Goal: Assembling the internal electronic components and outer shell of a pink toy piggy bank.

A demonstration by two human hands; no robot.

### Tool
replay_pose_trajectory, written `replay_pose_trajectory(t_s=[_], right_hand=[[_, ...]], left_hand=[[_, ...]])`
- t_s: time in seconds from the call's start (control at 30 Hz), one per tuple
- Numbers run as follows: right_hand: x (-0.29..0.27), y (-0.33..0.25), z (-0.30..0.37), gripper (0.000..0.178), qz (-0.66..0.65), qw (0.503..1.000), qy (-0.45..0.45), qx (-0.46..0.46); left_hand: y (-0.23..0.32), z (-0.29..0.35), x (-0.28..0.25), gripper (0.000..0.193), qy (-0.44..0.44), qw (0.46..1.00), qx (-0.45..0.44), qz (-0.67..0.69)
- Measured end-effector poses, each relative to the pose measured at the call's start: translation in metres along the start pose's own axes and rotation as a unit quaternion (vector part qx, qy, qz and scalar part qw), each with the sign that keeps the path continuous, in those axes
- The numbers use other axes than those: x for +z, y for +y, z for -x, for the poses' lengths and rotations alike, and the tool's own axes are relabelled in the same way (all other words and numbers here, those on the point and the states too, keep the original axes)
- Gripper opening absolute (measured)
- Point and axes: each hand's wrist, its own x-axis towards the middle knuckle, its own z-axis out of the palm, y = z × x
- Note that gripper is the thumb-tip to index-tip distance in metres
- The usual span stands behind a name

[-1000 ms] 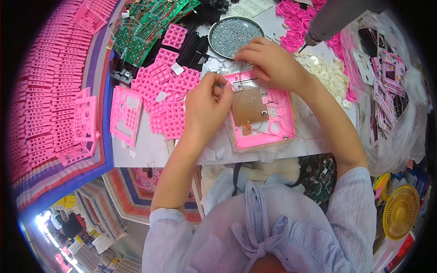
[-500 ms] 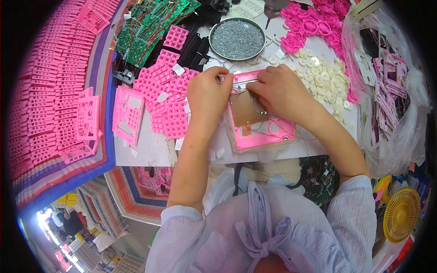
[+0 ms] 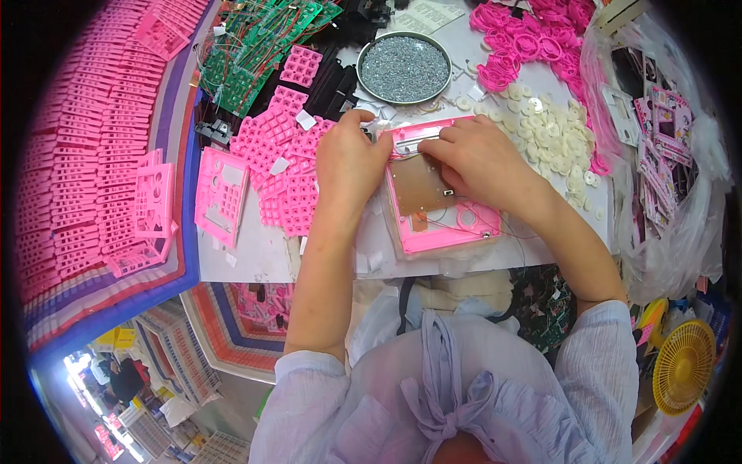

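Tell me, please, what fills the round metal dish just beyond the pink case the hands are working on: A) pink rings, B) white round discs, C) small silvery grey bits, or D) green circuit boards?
C: the round metal dish beyond the pink case holds a level bed of small silvery grey bits; the white discs lie loose on the table.

Bright, even overhead light, no hard shadows; only soft shading under both hands [image 3: 352, 166] on the pink casing [image 3: 440, 209]. Mild glare off the white table [image 3: 255, 255] and the clear plastic bags [image 3: 688, 193] at right. Sparkle on the round tray of silver bits [image 3: 404, 67], far centre. Centre sharp. Strong fisheye bending toward the rim, black vignette corners. Stacked pink frames [image 3: 69, 155] at left stretched, slightly soft. Near-left floor area blown out, blurry.
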Motion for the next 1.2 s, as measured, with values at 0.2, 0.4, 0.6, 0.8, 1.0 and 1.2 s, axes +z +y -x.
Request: replay_pose_trajectory(t_s=[0.2, 0.4, 0.6, 0.8, 1.0, 1.2], right_hand=[[-0.001, 0.0, -0.001, 0.029, -0.005, 1.0, -0.014, 0.0], [0.003, 0.005, 0.004, 0.023, -0.001, 1.0, 0.01, -0.016], [-0.002, 0.003, 0.001, 0.023, 0.015, 0.999, -0.008, -0.036], [0.001, 0.005, 0.016, 0.016, 0.001, 0.995, 0.093, 0.048], [-0.003, -0.008, 0.012, 0.01, 0.071, 0.994, 0.068, 0.052], [-0.014, -0.022, 0.028, 0.009, -0.013, 0.997, 0.003, 0.07]], left_hand=[[0.006, -0.005, -0.008, 0.021, -0.047, 0.998, 0.01, 0.043], [0.006, 0.01, -0.003, 0.013, 0.112, 0.98, 0.162, 0.026], [0.011, 0.006, 0.0, 0.011, 0.029, 0.967, 0.246, 0.062], [0.025, 0.011, -0.001, 0.008, -0.044, 0.97, 0.23, 0.061], [0.02, 0.011, 0.009, 0.004, -0.004, 0.955, 0.297, -0.006], [0.026, 0.008, 0.01, 0.005, -0.022, 0.942, 0.33, -0.057]])
